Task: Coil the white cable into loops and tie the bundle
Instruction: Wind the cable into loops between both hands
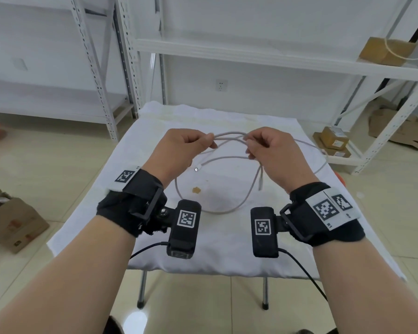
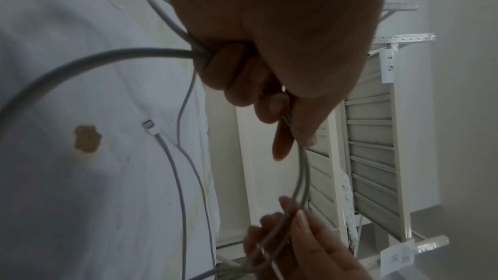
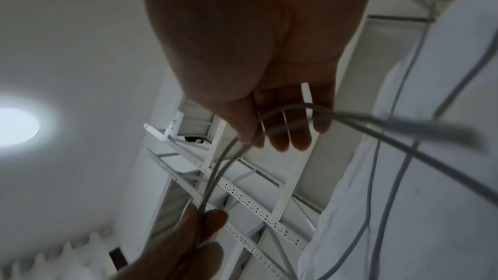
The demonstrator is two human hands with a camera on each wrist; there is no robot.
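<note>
- Plainly mid-coil: left hand [image 1: 179, 148] and right hand [image 1: 268, 148] each pinch the white cable [image 1: 229, 137] above the table [image 1: 227, 249], loose loops hanging.
- Next, probably gather another loop; loop count unclear.

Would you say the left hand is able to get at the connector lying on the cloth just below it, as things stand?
Probably not right away: the connector lies uncovered just beneath the left hand, but that hand grips the white cable, as does the right hand. It would have to let go first.

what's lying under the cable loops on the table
Under the white cable lies a white cloth with a small brown stain. The cloth covers the tabletop, so its surface is hidden.
</note>
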